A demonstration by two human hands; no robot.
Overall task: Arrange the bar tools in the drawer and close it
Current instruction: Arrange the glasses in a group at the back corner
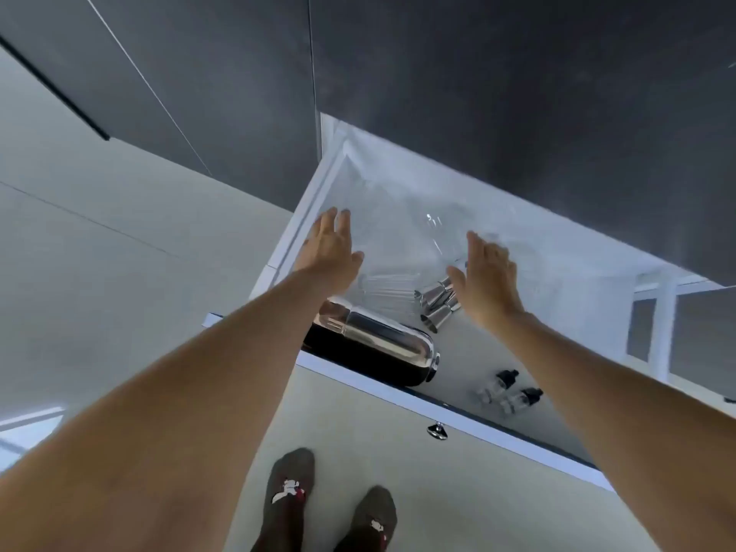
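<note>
- Steel shaker (382,344) lay in the open drawer (438,410), below my left grip (330,249).
- Jiggers (436,302) sat just beside my right grip (488,276).
- Both grips were spread wide, holding nothing.

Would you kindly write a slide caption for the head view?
Both open hands, left and right, reach over an open drawer holding a shaker, jiggers and two small bottles.

I see a white drawer (458,422) under a dark grey countertop (517,93). I spot a mirror-silver shaker (382,340), silver jiggers (436,302) and clear little bottles (511,392) with black caps. My socks (288,496) are dark grey with a white-and-red figure.
</note>
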